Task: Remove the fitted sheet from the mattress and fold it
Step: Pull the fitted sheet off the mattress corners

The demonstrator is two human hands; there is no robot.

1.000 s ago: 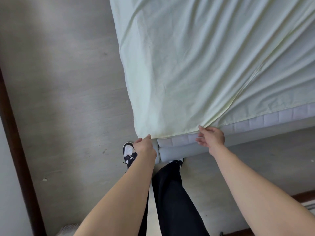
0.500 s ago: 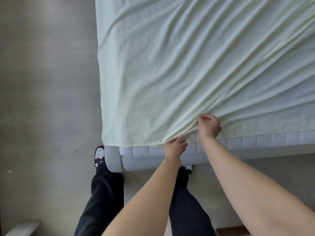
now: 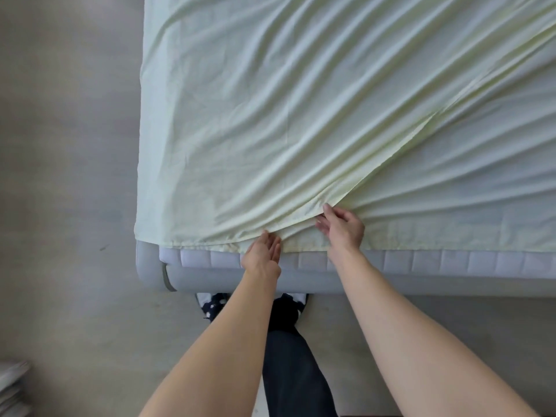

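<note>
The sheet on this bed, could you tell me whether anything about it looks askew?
Yes: the sheet lies in diagonal wrinkles, folded over itself, with the mattress edge bared along the near side.

Both bare forearms reach forward side by side from the bottom of the view, hands fairly close together. Left hand [image 3: 264, 251] is pretty flat, fingers straight and held together, pointing away from the body with the fingertips tucked at the cloth's edge. Right hand [image 3: 341, 226] sits a bit further forward, wrist bent inward, thumb and fingers pinching a fold of the fitted sheet [image 3: 301, 115].
</note>
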